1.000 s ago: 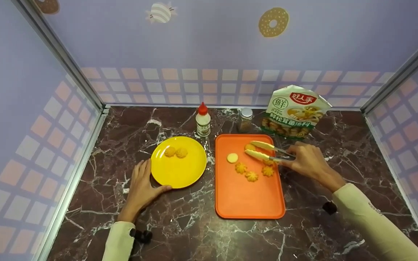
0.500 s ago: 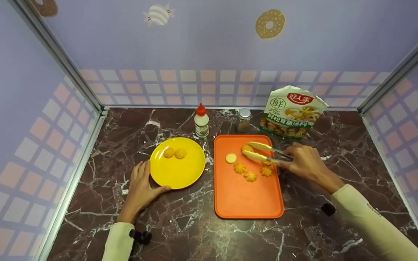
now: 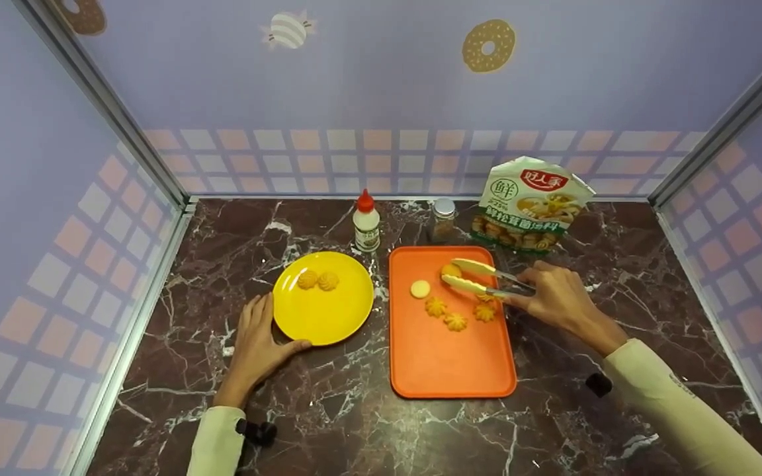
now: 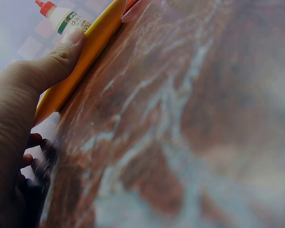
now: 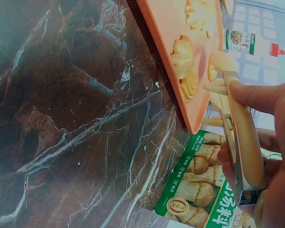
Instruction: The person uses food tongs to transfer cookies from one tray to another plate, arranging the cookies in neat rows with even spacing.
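In the head view, my left hand [image 3: 258,347] rests at the left edge of a round yellow plate [image 3: 328,320]. Its thumb lies along the near rim, also seen in the left wrist view. Two swirled cookies [image 3: 318,280] lie side by side on the plate. My right hand [image 3: 556,294] holds metal tongs [image 3: 510,284] with pale yellow tips, over an orange tray [image 3: 450,363]. The parted tips stand on either side of a round cookie [image 3: 450,270]; whether both touch it I cannot tell. Several flower-shaped cookies [image 3: 455,322] and a pale round cookie [image 3: 420,289] lie on the tray.
Behind the plate stands a red-capped squeeze bottle [image 3: 367,228]. A small jar [image 3: 444,221] with a metallic lid and a green-and-white food pouch [image 3: 533,205] stand behind the tray. Patterned panels [image 3: 387,79] enclose the dark marble-look table [image 3: 328,423].
The tongs have shifted slightly left over the tray, bringing their tips around the round cookie. The left hand stays at the plate, and the whole head view has drifted a little.
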`<state>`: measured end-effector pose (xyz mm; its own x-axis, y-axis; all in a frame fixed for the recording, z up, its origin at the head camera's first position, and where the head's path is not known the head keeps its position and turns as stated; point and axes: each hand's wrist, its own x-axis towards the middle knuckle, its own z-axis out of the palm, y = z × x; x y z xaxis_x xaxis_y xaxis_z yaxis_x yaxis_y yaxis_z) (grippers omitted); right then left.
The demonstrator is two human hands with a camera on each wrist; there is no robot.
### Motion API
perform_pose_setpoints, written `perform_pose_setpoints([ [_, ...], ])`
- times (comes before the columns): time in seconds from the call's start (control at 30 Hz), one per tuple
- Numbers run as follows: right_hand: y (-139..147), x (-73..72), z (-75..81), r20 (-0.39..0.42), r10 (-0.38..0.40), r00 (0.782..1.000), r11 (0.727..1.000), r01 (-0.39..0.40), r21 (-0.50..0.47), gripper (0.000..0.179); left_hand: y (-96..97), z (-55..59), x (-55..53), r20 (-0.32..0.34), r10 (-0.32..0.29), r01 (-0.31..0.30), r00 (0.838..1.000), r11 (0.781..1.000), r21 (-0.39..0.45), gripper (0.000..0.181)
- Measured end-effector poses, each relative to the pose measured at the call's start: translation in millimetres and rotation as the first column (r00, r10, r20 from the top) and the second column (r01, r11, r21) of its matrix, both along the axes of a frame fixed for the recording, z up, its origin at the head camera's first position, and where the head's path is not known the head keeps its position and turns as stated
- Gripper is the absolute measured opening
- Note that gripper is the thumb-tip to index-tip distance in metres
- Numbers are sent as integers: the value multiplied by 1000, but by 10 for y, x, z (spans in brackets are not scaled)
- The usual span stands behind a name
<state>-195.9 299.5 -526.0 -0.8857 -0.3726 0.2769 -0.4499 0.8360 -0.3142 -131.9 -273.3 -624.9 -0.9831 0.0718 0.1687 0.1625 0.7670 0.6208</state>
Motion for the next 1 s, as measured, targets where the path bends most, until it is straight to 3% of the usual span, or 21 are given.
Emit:
perform_pose_setpoints([
  [1.0,-135,49,-28,-58,41,997,999,-43,-26,40,7,-8,6,-59,-7,6,998,1000,-9,133],
])
